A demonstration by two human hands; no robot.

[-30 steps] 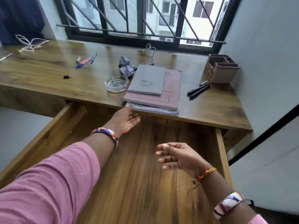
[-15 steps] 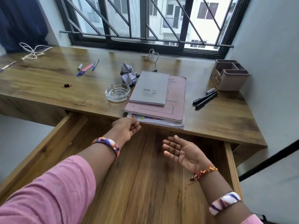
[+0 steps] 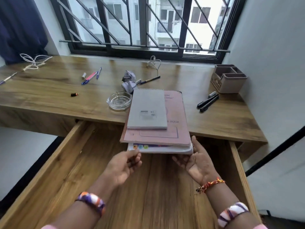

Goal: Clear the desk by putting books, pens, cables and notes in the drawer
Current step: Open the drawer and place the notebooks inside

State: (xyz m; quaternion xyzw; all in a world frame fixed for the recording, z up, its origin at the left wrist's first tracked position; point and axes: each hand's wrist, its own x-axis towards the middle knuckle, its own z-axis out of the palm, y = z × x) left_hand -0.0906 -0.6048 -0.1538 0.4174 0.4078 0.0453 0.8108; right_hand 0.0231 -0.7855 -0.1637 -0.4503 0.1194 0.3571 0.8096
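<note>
desk (image 3: 49, 96) | pens (image 3: 207, 102) | cables (image 3: 33, 61) | ashtray (image 3: 119, 100) | organizer (image 3: 228, 78)

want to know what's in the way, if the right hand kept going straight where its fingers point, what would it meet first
The right hand already touches the book stack; going on, it would probably slide under it toward the desk edge.
</note>
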